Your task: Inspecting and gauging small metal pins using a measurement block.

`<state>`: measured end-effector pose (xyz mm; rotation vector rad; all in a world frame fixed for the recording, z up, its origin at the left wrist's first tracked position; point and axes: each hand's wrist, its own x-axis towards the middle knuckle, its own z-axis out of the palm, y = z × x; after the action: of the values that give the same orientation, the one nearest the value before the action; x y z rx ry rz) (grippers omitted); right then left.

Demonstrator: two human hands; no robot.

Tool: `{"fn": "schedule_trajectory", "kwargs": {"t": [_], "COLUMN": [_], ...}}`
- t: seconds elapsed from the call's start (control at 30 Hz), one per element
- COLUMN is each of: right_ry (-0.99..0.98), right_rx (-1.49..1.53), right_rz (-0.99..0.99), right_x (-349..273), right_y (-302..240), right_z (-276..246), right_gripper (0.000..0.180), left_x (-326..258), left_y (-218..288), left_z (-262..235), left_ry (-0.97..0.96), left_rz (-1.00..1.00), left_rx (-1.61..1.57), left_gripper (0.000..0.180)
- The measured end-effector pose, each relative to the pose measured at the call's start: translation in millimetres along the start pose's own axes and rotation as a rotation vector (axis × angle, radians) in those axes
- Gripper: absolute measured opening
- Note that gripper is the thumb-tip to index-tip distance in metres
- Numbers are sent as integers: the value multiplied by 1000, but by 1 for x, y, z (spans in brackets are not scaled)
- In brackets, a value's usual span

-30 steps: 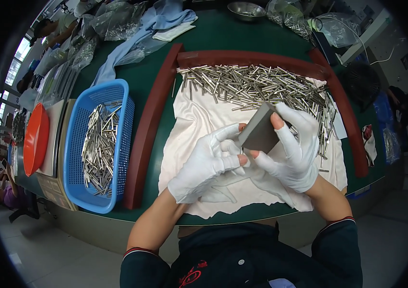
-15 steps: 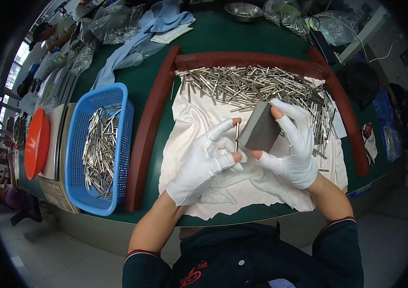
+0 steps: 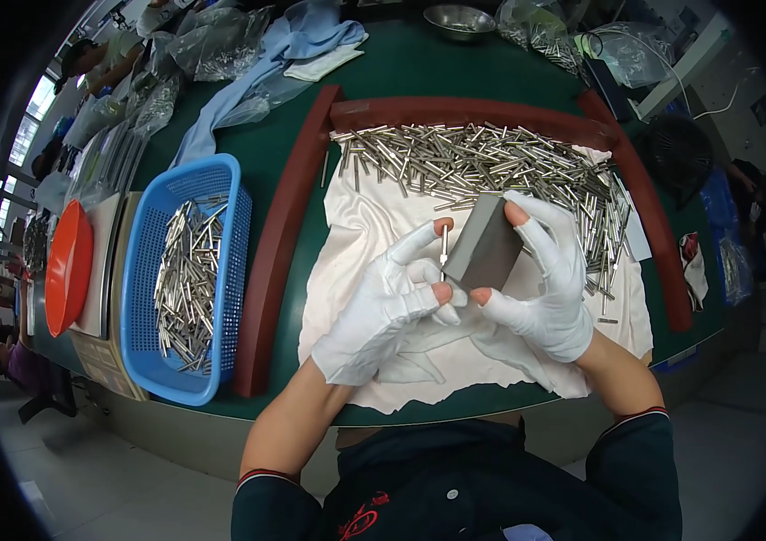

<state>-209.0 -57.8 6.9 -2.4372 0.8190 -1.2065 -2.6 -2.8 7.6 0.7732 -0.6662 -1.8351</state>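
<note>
Between the bare thumb and a bare fingertip of my left hand [image 3: 374,311], a thin metal pin [image 3: 444,245] is held upright. My right hand [image 3: 550,293] grips a dark grey rectangular block [image 3: 489,245] by its edges, tilted. The block's left lower corner is up against the pin or just in front of it; I cannot tell if they touch. White gloves with exposed fingertips cover both hands. Below them a pale cloth [image 3: 338,257] is spread, with a crumpled white fabric piece on it. Beyond the hands lies a large heap of similar metal pins [image 3: 473,158].
Dark red rails [image 3: 275,261] border the cloth on the left, back and right. A blue basket [image 3: 133,316] of pins stands left, beside a red-orange bowl [image 3: 69,270]. At the back are a blue cloth [image 3: 248,86], a metal bowl [image 3: 458,22] and plastic bags [image 3: 221,45].
My right hand and the block have shifted slightly left, nearer the pin. The block's corner has come close to the pin's lower part. My left hand has barely moved.
</note>
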Motion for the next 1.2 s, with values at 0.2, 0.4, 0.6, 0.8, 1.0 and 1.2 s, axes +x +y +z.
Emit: {"fn": "schedule_trajectory", "kwargs": {"t": [0.2, 0.4, 0.6, 0.8, 1.0, 1.2], "right_ry": [22, 27, 36, 58, 74, 75], "right_rx": [-74, -95, -128, -130, -150, -119], "right_rz": [-14, -18, -34, -35, -25, -13], "right_x": [0, -1, 0, 0, 3, 1], "right_y": [1, 2, 1, -1, 1, 2], "right_z": [-1, 1, 0, -2, -1, -3], "right_gripper": [85, 86, 87, 86, 85, 85], "left_x": [0, 1, 1, -2, 1, -1], "left_y": [0, -2, -3, 1, -2, 2], "left_z": [-1, -1, -4, 1, -1, 6], "left_ry": [-49, -18, -25, -44, -29, -5], "left_rz": [-8, -51, -68, -70, -33, -57], "left_rx": [-59, -113, -134, -164, -147, -123], "left_gripper": [76, 85, 85, 85, 84, 82]}}
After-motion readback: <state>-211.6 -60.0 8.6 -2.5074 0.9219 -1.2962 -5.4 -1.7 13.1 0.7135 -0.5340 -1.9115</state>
